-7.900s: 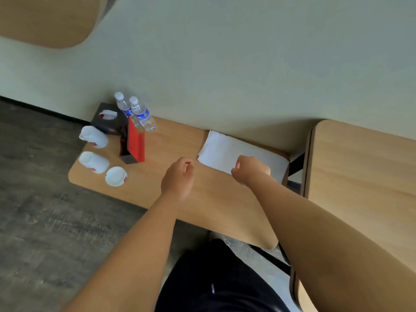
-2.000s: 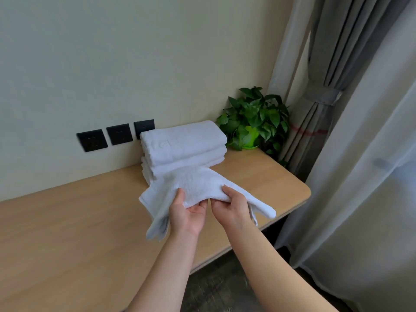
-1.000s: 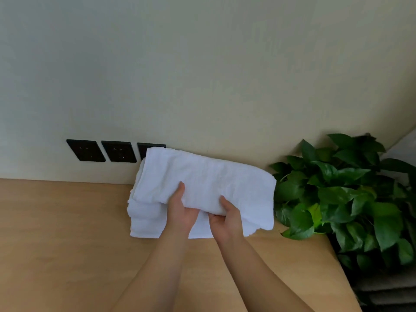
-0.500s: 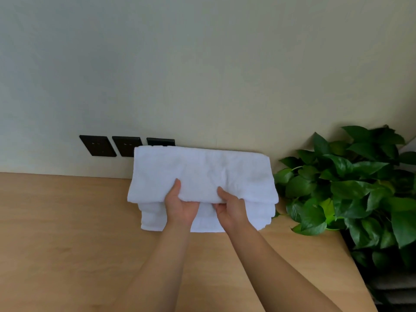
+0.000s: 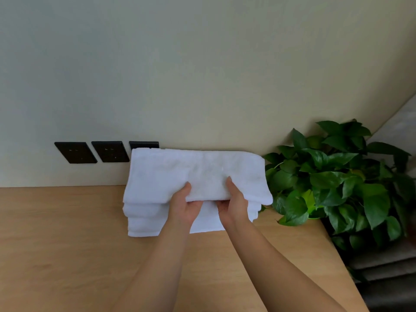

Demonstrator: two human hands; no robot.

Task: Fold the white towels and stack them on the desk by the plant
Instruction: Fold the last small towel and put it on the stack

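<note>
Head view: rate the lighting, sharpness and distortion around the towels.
Head view: soft, even light with no harsh glare; the top towel is washed nearly textureless, casting a faint shadow on the stack below; wide-angle distortion skews the wall sockets into slanted shapes; frame slightly soft, plant leaves included.

You are in a furnished living room of some kind, most likely a hotel guest room or a bedroom; which of the two I cannot tell. In front of you a light wooden desk (image 5: 56, 255) stands with its back edge against a plain pale wall (image 5: 202, 75). Three black wall sockets (image 5: 76, 152) sit in a row on this wall, just above the back edge of the desk. At the right end of the desk a leafy green pot plant (image 5: 333, 183) stands as decoration. Folded white towels (image 5: 144, 221) lie in a stack near the back edge, just left of the plant, as in a hotel room
</note>
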